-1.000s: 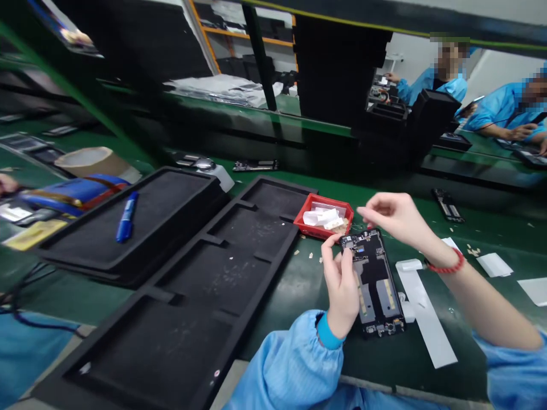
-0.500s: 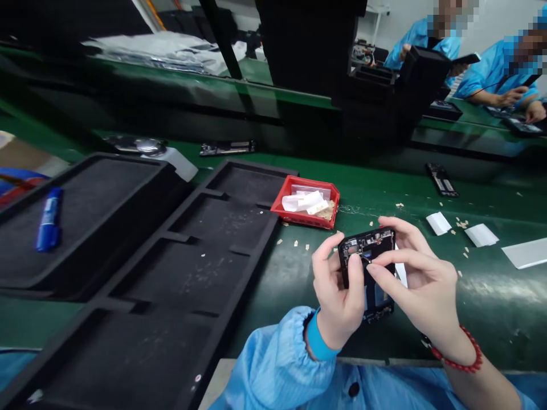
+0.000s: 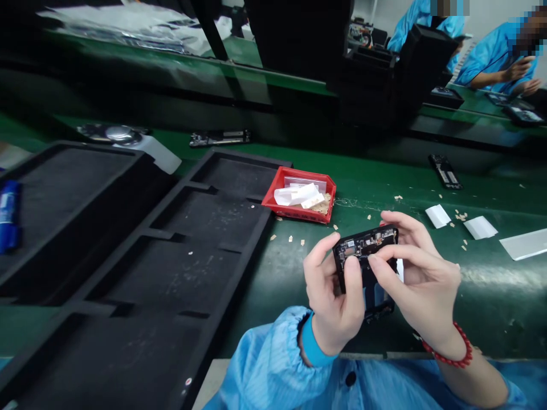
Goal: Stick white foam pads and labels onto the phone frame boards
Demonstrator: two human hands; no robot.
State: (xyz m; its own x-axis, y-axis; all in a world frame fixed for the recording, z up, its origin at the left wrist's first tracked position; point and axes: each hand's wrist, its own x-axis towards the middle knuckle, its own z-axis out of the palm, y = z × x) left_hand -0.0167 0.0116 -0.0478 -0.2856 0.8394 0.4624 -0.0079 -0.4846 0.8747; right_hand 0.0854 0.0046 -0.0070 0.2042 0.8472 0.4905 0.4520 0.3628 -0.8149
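An opened phone [image 3: 370,287], with its circuit board showing along the upper end, is tilted up over the green bench. My left hand [image 3: 335,299] grips its left side, thumb over the inner face and fingers behind. Thumb and index finger of my right hand [image 3: 427,285] are pinched together at the lower edge of the board. Whatever sits between those fingertips is too small to make out. The other right fingers curl by the phone's right edge, where a white piece shows partly behind it.
A red bin [image 3: 299,213] with white papers and tan bits stands beside a black compartment tray [image 3: 231,267]. Small tan pieces and folded white papers [image 3: 481,227] are scattered at right. Other opened phones [image 3: 445,171] lie farther back. Two people in blue work across the bench.
The dark thin cable seen by my fingertips earlier no longer shows, and the right fingertips sit slightly higher on the phone. The view has shifted a little to the right.
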